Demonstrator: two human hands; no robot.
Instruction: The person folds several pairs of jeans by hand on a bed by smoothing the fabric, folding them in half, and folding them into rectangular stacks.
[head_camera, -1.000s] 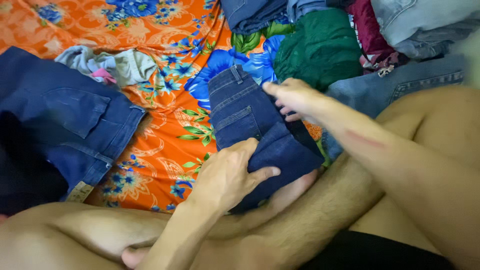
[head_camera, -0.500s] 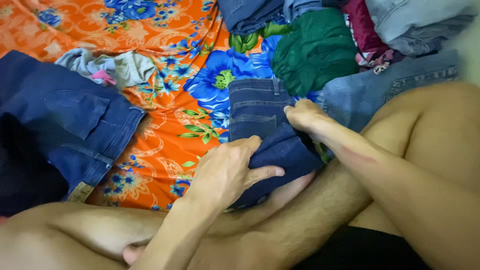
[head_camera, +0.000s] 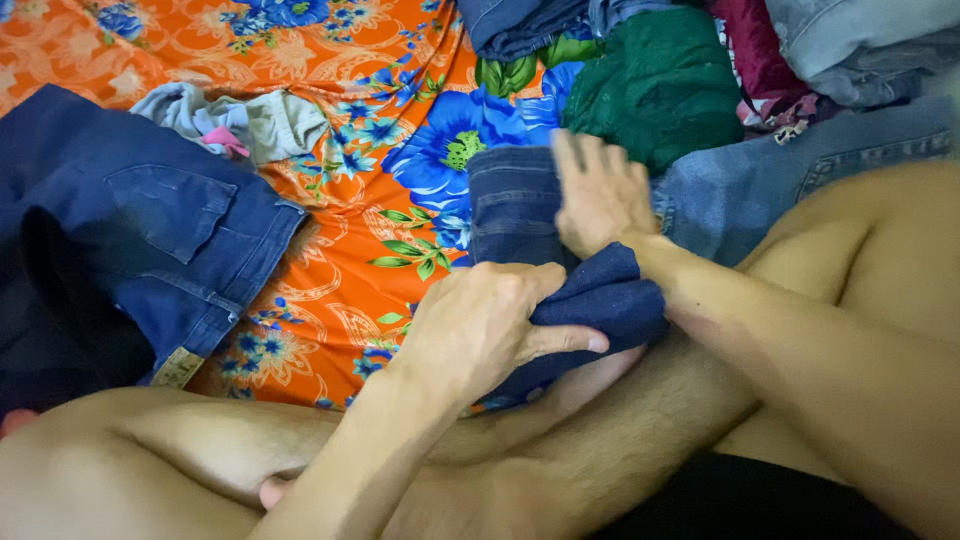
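Folded dark-blue jeans (head_camera: 520, 215) lie on the orange-and-blue floral sheet (head_camera: 340, 250), against our crossed legs. Our left hand (head_camera: 485, 325) grips their near fold, fingers curled around it; our right hand (head_camera: 598, 195) presses flat on top, fingers spread. Just beyond sit a green garment (head_camera: 655, 85) and lighter denim (head_camera: 760, 185). Another pair of blue jeans (head_camera: 130, 240) lies well apart to the left, beside a grey garment (head_camera: 235, 120).

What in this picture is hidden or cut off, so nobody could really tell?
Head view only:
- Folded dark jeans: the near end is covered by the left hand and right hand.
- Second dark jeans: cut by the left edge.
- Clothes pile: cut by the top edge, garments overlapping.
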